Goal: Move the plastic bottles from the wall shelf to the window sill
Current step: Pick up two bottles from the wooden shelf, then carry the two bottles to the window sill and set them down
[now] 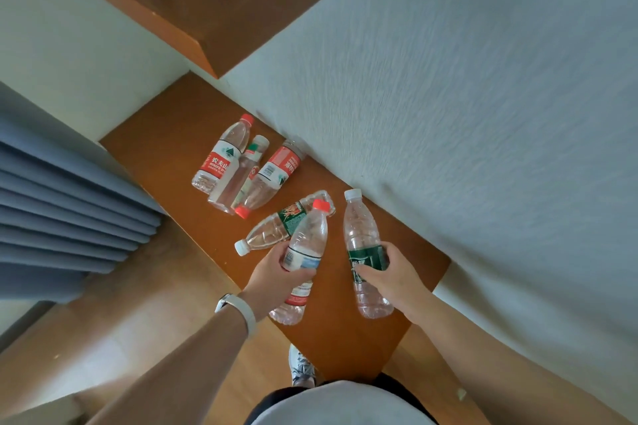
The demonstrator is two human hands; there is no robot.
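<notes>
Grip: left hand point(276, 272) closed round the middle of a red-capped bottle point(303, 252); right hand point(386, 272) closed round the green label of a white-capped bottle point(364, 252). Both bottles over the near end of the wooden shelf point(165, 148), apparently lifted clear, though contact underneath cannot be judged.

Remaining on shelf: green-labelled bottle point(276, 226), lying just behind the left hand; three bottles point(245, 172) in a touching cluster further along. Window sill not identifiable in view.

Risk: thin, empty plastic may crumple or slip under a one-handed hold; a careless swing could knock the lying bottle off the edge.
</notes>
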